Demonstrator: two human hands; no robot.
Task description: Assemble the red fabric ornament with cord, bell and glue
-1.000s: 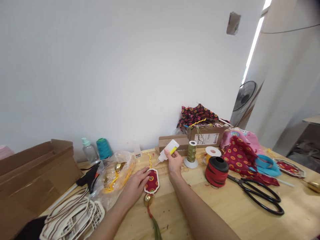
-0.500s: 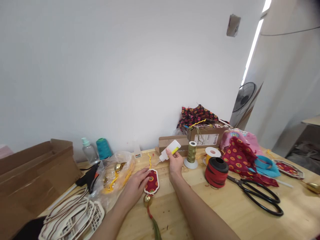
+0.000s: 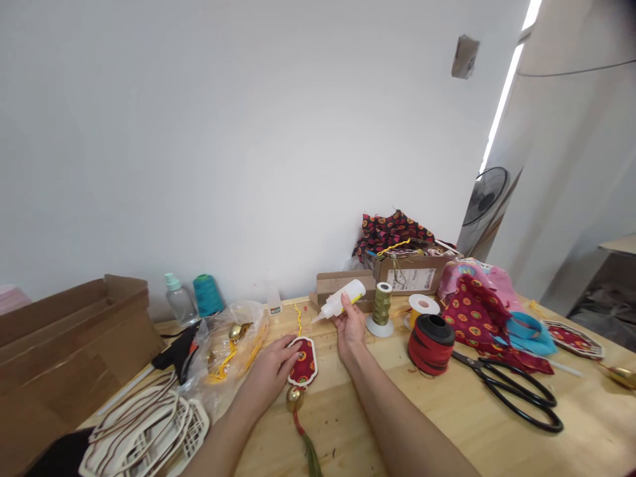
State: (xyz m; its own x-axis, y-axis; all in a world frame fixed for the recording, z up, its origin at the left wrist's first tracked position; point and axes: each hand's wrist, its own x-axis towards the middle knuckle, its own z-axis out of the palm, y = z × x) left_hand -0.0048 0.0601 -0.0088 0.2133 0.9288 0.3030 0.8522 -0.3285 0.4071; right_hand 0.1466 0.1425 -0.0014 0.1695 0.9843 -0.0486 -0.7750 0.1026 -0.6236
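Note:
My right hand (image 3: 352,326) is closed around a white glue bottle (image 3: 342,298) with a narrow nozzle. The bottle lies tilted above the table, its nozzle pointing down and left. My left hand (image 3: 273,363) holds the left edge of a dark red fabric pendant (image 3: 304,363) with a pale scalloped border; my thumb is hidden. A twisted yellow cord (image 3: 298,319) runs from the pendant's top. Below it lie a gold bell-like bead (image 3: 295,398) and a green tassel (image 3: 312,454) on red cord.
On the left stand a cardboard box (image 3: 119,331), pale cut-out frames (image 3: 144,424), a black glue gun (image 3: 173,351) and a plastic bag (image 3: 248,321). To the right are an olive thread spool (image 3: 382,305), a red cord roll (image 3: 431,348), black scissors (image 3: 517,391) and patterned cloth (image 3: 472,311).
The glue bottle has turned in my right hand and tipped flatter, its base shifting slightly right. My left hand stays on the pendant.

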